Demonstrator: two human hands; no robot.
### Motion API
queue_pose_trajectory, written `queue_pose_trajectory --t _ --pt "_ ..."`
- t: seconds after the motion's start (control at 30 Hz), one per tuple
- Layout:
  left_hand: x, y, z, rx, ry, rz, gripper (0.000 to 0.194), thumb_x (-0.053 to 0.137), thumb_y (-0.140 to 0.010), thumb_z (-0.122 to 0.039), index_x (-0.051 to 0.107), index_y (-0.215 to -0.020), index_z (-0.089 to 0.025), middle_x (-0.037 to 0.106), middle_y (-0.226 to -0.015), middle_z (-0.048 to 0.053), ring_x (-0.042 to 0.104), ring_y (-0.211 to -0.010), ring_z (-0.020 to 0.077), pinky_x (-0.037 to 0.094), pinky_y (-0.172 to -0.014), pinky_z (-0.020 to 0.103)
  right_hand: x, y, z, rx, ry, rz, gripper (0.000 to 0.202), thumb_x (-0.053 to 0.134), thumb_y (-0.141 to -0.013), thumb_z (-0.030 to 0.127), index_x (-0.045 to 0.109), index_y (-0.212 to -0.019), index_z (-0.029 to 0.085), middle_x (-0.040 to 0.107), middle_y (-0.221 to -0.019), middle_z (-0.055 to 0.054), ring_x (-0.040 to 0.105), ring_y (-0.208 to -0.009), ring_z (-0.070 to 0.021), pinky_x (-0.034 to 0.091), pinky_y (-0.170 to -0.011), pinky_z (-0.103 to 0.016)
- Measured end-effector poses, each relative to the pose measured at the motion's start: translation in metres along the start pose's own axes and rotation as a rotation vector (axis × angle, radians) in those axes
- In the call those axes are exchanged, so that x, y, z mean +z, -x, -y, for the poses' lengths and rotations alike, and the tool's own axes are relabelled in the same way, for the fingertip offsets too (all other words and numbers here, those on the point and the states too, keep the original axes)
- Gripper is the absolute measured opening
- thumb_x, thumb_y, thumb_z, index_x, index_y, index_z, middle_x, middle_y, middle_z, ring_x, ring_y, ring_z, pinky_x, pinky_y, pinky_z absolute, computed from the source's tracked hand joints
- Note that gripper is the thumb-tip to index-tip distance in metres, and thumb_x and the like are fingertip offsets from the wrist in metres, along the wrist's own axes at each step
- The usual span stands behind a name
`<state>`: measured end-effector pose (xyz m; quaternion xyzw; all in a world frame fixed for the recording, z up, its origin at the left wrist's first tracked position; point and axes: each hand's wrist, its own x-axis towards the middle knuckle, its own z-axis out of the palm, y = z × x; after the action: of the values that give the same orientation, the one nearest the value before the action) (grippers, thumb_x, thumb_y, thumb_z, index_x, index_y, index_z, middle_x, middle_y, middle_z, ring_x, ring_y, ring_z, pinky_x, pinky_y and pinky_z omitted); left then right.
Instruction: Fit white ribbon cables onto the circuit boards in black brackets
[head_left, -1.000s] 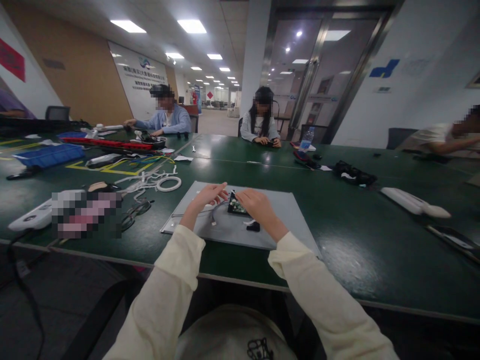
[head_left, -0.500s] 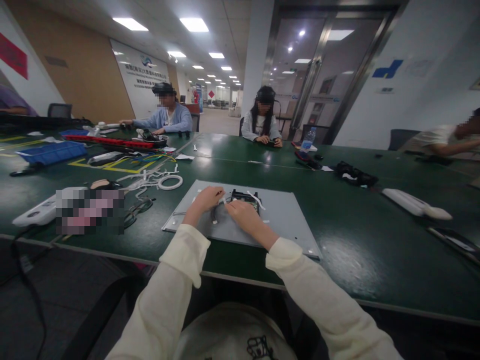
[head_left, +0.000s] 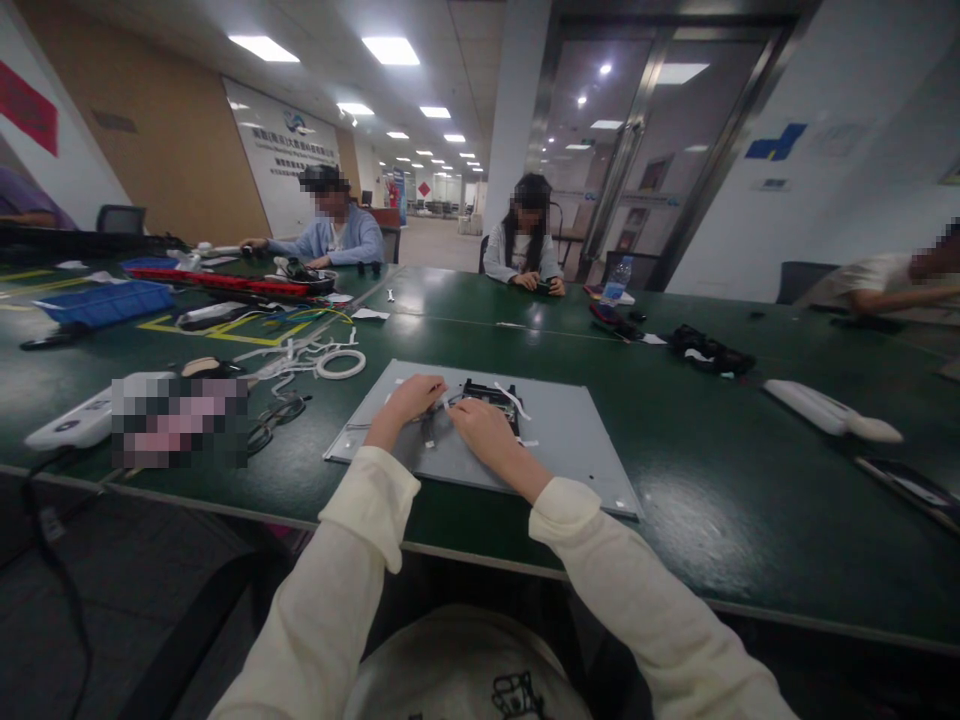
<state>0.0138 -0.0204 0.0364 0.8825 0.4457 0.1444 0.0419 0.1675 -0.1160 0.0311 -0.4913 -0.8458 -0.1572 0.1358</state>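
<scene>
In the head view a grey flat panel (head_left: 559, 440) lies on the green table in front of me. My left hand (head_left: 417, 398) is closed in a pinch over its left part, on a thin dark cable (head_left: 428, 432) whose end hangs below the fingers. Just to the right, my right hand (head_left: 480, 428) is closed too, its fingertips at a small white piece of tape (head_left: 447, 403). The two hands nearly meet. Behind the right hand sits a black-framed part (head_left: 491, 390), partly covered by it, with a curled white strip (head_left: 514, 400) on top.
Left of the panel lie a roll of white tape (head_left: 340, 364), eyeglasses (head_left: 277, 420) and a white power strip (head_left: 82, 420). A blue tray (head_left: 105, 303) stands farther left. To the right are a white tool (head_left: 829, 408) and a phone (head_left: 911, 485). Several people sit around.
My fingertips have shifted slightly over the cable and tape, with the right hand a touch lower and more to the left. The panel has stayed in place.
</scene>
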Motion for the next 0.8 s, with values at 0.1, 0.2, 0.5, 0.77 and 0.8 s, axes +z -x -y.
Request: queue_pose_trajectory --t 0.1,0.2,0.5,0.77,0.8 --pt "0.001 0.000 -0.002 -0.038 -0.041 0.015 0.032 0.036 -0.090 -0.035 0.063 -0.083 -0.018 0.066 -0.081 0.008 0.059 -0.076 0.0177 0.035 -0.063 0.024 0.001 -0.001 0.002 0.011 -0.018 0.000 0.023 0.040 -0.091 0.016 0.063 -0.090 0.015 0.061 -0.089 -0.008 0.055 -0.088 -0.0185 0.043 -0.073 -0.028" --pt "0.001 0.001 -0.002 -0.039 -0.093 0.038 0.031 0.037 -0.090 -0.035 0.063 -0.085 -0.019 0.067 -0.085 0.009 0.060 -0.080 0.0187 0.036 -0.066 0.025 0.001 -0.003 0.004 0.029 -0.041 -0.006 0.023 0.042 -0.091 0.018 0.064 -0.086 0.016 0.061 -0.086 -0.007 0.054 -0.088 -0.0183 0.043 -0.074 -0.028" --pt "0.004 0.000 -0.003 -0.051 -0.159 0.071 0.026 0.041 -0.088 -0.035 0.063 -0.087 -0.020 0.067 -0.085 0.009 0.061 -0.081 0.0194 0.038 -0.066 0.024 0.011 -0.010 0.002 -0.107 -0.081 0.005 0.018 0.047 -0.089 0.017 0.064 -0.086 0.015 0.063 -0.093 -0.006 0.052 -0.101 -0.0165 0.033 -0.097 -0.034" --pt "0.009 -0.002 -0.002 -0.108 -0.180 0.033 0.024 0.046 -0.085 -0.037 0.062 -0.086 -0.019 0.066 -0.085 0.009 0.061 -0.083 0.0207 0.039 -0.066 0.025 0.009 -0.007 0.008 -0.144 -0.026 0.072 0.024 0.041 -0.090 0.014 0.064 -0.087 0.013 0.065 -0.091 -0.008 0.056 -0.095 -0.0168 0.025 -0.103 -0.036" --pt "0.010 -0.002 -0.003 -0.131 -0.183 0.030 0.024 0.046 -0.085 -0.037 0.062 -0.086 -0.019 0.066 -0.086 0.010 0.061 -0.084 0.0208 0.039 -0.066 0.025 0.006 -0.006 0.010 -0.153 -0.021 0.074 0.024 0.040 -0.090 0.015 0.064 -0.086 0.012 0.065 -0.090 -0.009 0.057 -0.093 -0.0170 0.025 -0.103 -0.036"
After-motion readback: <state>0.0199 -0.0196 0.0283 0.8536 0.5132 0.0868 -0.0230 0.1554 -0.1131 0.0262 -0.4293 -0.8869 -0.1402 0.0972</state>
